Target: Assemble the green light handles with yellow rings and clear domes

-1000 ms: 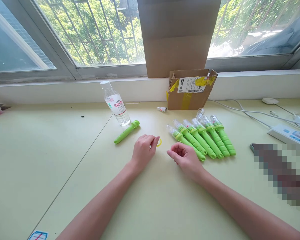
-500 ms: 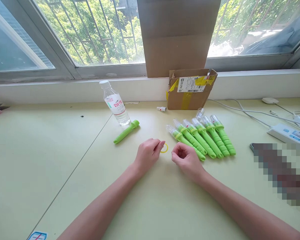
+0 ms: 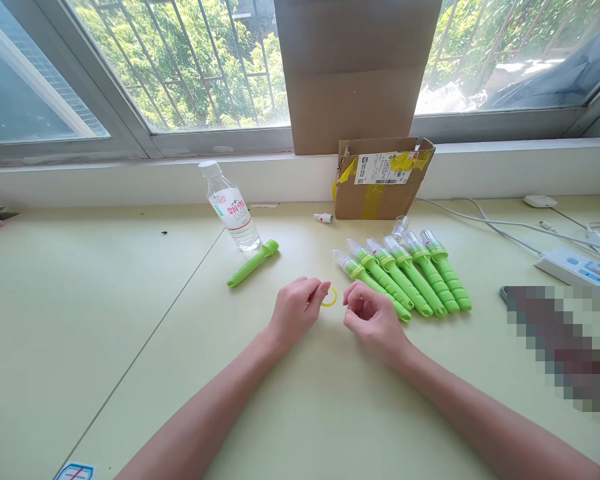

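My left hand (image 3: 300,303) is closed in a pinch on a thin yellow ring (image 3: 335,297), which sticks out to the right of the fingertips. Close by on the right, my right hand (image 3: 374,312) has its fingers curled with thumb and forefinger nearly together; what is between them, if anything, is too small to make out. Just beyond that hand, several green sticks with clear caps (image 3: 414,272) lie side by side. An uncapped green handle (image 3: 253,264) rests beyond my left hand.
A water bottle (image 3: 234,212) stands behind the uncapped handle. At the back are a taped cardboard box (image 3: 375,193), a small white piece (image 3: 323,218) and a loose clear cap (image 3: 401,226). Cables run to a power strip (image 3: 570,267) at right, near a blurred-out object (image 3: 560,340).
The fingers of my right hand have loosened and shifted slightly. My left hand and the yellow ring have hardly moved.
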`<state>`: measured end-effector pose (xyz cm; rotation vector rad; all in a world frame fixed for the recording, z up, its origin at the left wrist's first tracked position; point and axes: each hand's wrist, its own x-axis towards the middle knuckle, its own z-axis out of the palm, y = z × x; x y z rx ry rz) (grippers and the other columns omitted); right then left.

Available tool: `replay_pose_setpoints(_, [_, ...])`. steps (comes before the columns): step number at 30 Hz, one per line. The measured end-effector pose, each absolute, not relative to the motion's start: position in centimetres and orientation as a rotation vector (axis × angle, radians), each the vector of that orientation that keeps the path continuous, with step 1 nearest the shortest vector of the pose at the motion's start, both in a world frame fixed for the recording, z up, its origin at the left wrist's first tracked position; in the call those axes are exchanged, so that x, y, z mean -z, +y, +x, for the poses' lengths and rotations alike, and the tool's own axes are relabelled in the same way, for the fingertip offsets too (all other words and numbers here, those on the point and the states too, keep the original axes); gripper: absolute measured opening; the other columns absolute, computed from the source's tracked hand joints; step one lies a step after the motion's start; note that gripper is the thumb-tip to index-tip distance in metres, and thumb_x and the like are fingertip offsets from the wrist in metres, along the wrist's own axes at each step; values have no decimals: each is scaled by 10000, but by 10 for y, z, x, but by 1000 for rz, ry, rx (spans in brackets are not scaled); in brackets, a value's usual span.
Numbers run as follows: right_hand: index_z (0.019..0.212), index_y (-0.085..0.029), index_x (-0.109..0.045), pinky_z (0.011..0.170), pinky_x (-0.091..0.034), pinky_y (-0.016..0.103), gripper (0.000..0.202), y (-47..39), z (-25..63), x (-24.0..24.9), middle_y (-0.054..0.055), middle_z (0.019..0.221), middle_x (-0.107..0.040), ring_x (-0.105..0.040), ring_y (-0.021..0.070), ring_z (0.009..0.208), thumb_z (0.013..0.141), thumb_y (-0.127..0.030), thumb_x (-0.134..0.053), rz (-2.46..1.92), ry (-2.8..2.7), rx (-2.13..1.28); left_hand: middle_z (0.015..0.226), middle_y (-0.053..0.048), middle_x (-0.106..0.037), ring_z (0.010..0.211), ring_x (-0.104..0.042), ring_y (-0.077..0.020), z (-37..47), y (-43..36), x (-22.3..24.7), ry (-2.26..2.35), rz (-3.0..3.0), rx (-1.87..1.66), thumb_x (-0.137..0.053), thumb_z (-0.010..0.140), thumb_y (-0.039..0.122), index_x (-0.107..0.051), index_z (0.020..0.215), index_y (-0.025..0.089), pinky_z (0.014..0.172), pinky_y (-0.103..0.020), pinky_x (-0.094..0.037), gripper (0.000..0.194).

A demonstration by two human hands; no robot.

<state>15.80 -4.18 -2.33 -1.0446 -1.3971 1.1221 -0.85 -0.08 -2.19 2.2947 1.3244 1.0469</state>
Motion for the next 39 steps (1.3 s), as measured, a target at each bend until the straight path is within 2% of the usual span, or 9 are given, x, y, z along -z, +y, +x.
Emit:
replay_pose_setpoints(4, [794,-224,-435,495,-294,241,134,-41,160,24,-50,697,-423,-392,95,542,736,-155,-534,-1045,-1407,-1315,593,-12,-598,575,-503,-119,-8,-2,21,1340,2290,-1045,-389,952,371,-613,689,186,562,-246,-378,392])
replay_pose_setpoints(6, [766,-221,-419,507,-309,246,131,-41,160,24,-51,676,-413,-398,99,549,781,-208,-548,-1052,-1399,-1312,591,-15,-596,573,-504,-120,-8,-2,20,1349,2287,-1048,-383,953,375,-614,689,186,559,-245,-377,399])
replay_pose_setpoints(10, [655,-214,-373,497,-283,254,278,-42,159,22,-59,587,-356,-354,99,526,830,-311,-566,-1118,-1441,-1250,587,-11,-588,562,-496,-115,-8,-2,20,1349,2289,-1059,-388,951,376,-616,693,185,555,-242,-374,394])
replay_pose_setpoints(17, [604,-205,-396,489,-272,252,234,-42,157,23,-51,564,-370,-343,101,527,779,-222,-551,-1163,-1443,-1175,586,-11,-589,553,-492,-113,-7,-3,21,1352,2279,-1056,-378,952,379,-608,680,186,552,-241,-375,405])
replay_pose_setpoints(19, [623,-202,-419,501,-290,249,182,-41,157,23,-43,610,-391,-361,99,543,754,-187,-544,-1139,-1436,-1134,585,-12,-589,546,-488,-113,-7,-3,21,1357,2277,-1054,-375,952,379,-601,668,187,546,-241,-373,411])
replay_pose_setpoints(21, [746,-202,-494,503,-309,242,68,-42,158,23,-29,740,-443,-380,83,544,725,-149,-530,-1098,-1448,-1156,582,-15,-587,536,-485,-114,-7,-3,21,1375,2265,-1060,-371,951,392,-592,653,189,537,-243,-370,423])
replay_pose_setpoints(25, [1076,-256,-472,483,-322,222,408,-42,160,22,-11,918,-456,-415,65,540,694,-115,-497,-1045,-1452,-1295,557,-15,-565,496,-464,-111,-8,-1,21,1426,2200,-1114,-354,949,430,-569,622,190,512,-249,-358,460])
replay_pose_setpoints(33, [1075,-247,-550,511,-381,227,374,-42,160,20,37,1060,-560,-554,107,659,723,-130,-496,-1033,-1540,-1246,501,18,-454,483,-392,-101,-7,-1,22,1368,2173,-1062,-367,951,404,-511,591,189,501,-244,-322,443])
replay_pose_setpoints(39, [1080,-237,-617,600,-478,273,370,-43,158,25,47,1104,-632,-624,129,676,766,-110,-468,-1070,-1523,-1237,536,11,-499,540,-435,-115,-7,-2,21,1378,2316,-962,-354,960,353,-505,612,193,536,-245,-328,412])
